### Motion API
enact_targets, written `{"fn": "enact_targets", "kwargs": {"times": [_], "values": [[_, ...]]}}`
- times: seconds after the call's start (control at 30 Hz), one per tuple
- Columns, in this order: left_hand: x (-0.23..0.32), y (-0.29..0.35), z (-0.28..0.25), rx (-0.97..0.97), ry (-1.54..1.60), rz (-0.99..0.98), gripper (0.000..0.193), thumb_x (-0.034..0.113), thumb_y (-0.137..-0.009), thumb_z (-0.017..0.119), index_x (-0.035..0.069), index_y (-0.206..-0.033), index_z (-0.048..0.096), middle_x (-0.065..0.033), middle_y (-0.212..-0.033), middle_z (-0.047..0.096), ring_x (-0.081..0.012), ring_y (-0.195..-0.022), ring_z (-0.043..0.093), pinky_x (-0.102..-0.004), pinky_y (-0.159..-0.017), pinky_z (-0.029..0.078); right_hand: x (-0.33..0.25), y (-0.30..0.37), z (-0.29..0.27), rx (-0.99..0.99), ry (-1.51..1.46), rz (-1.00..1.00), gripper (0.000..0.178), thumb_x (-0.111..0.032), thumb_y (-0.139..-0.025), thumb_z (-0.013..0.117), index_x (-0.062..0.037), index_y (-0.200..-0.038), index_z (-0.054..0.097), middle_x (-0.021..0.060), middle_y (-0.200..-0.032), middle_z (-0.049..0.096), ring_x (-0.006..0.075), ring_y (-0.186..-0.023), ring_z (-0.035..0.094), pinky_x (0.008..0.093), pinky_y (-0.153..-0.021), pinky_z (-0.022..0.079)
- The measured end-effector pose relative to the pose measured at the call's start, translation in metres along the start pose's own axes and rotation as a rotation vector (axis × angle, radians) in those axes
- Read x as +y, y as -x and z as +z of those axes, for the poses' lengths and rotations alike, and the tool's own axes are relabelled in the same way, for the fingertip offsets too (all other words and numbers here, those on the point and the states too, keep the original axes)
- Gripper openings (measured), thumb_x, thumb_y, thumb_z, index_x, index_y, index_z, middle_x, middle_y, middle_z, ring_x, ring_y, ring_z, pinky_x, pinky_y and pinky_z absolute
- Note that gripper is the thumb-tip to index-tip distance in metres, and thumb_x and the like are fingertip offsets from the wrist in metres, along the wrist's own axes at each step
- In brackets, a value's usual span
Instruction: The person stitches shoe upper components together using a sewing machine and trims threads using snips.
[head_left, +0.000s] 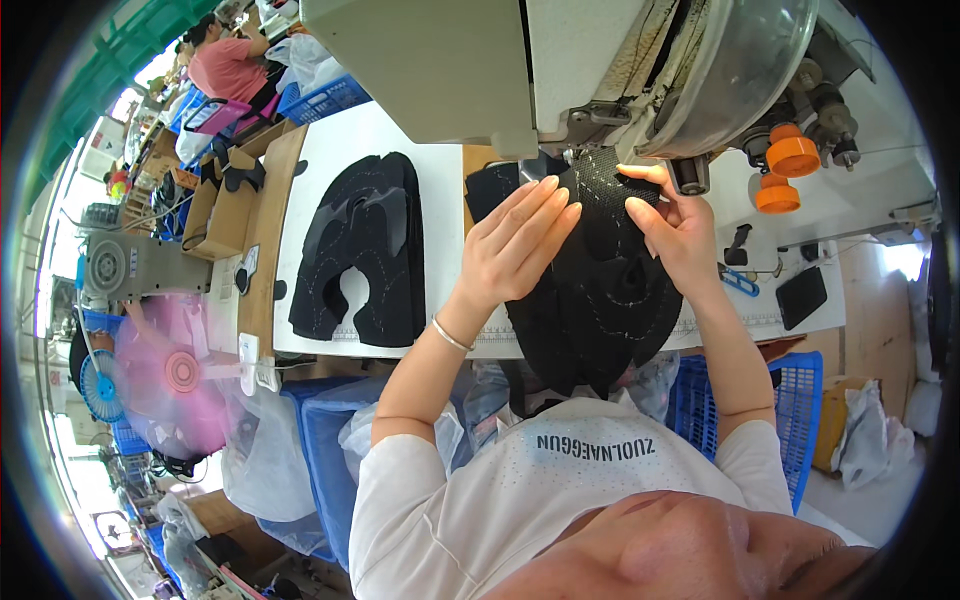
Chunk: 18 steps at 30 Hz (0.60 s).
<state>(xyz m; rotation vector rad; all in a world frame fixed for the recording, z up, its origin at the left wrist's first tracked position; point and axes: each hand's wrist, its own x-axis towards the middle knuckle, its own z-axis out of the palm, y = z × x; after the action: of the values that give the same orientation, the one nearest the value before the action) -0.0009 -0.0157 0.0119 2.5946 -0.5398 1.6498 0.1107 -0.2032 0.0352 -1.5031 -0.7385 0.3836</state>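
A black fabric shoe upper [600, 290] with pale stitch lines and a mesh part lies under the head of a sewing machine [440, 70] and hangs over the table's near edge. My left hand [522, 240] rests on its left side, fingers stretched out flat and holding nothing. At the mesh edge on the right, my right hand [677, 225] grips the upper, thumb and forefinger on top; its other fingers are partly hidden. The needle area is mostly covered by the machine. Left of my hands sits a stack of black horseshoe-shaped uppers [360, 250].
Orange knobs [792, 152] stick out from the machine's right side. A blue-handled tool [740, 282] and a black flat piece [802, 298] lie on the right of the table. Below stands a blue basket [800, 400]. A pink fan [180, 372] spins at left; a person [222, 65] sits beyond.
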Motion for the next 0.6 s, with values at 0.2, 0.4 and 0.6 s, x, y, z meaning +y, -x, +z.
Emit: {"fn": "enact_targets", "kwargs": {"times": [0.2, 0.4, 0.6], "values": [[-0.006, -0.004, 0.002, -0.006, 0.039, 0.0, 0.026, 0.002, -0.072, 0.07, -0.002, -0.097, 0.072, -0.0128, -0.101, 0.068, -0.0299, -0.101, 0.068, -0.0395, -0.088, 0.059, 0.012, -0.009, -0.003, -0.016, -0.015, -0.014, 0.032, -0.009, -0.09, 0.062, -0.0035, -0.122, 0.062, -0.005, -0.073, 0.051, -0.0004, -0.05, 0.04, 0.0161, -0.046, 0.032], [-0.012, -0.005, 0.006, 0.014, 0.067, -0.012, 0.025, 0.002, -0.072, 0.069, -0.002, -0.097, 0.072, -0.0123, -0.1, 0.068, -0.0301, -0.1, 0.069, -0.0402, -0.087, 0.059, 0.01, -0.011, 0.002, 0.046, -0.044, -0.048, 0.016, -0.013, -0.091, 0.065, -0.0034, -0.102, 0.062, -0.0048, -0.066, 0.052, 0.001, -0.049, 0.043, 0.0179, -0.046, 0.034], [-0.013, -0.004, 0.011, 0.049, 0.069, -0.031, 0.023, 0.002, -0.072, 0.069, 0.0, -0.095, 0.072, -0.0111, -0.099, 0.069, -0.0295, -0.099, 0.069, -0.0396, -0.087, 0.059, 0.01, -0.011, 0.002, 0.074, -0.043, -0.06, 0.011, -0.01, -0.09, 0.065, -0.0036, -0.098, 0.061, -0.0041, -0.066, 0.054, 0.001, -0.049, 0.044, 0.0179, -0.045, 0.034]]}}
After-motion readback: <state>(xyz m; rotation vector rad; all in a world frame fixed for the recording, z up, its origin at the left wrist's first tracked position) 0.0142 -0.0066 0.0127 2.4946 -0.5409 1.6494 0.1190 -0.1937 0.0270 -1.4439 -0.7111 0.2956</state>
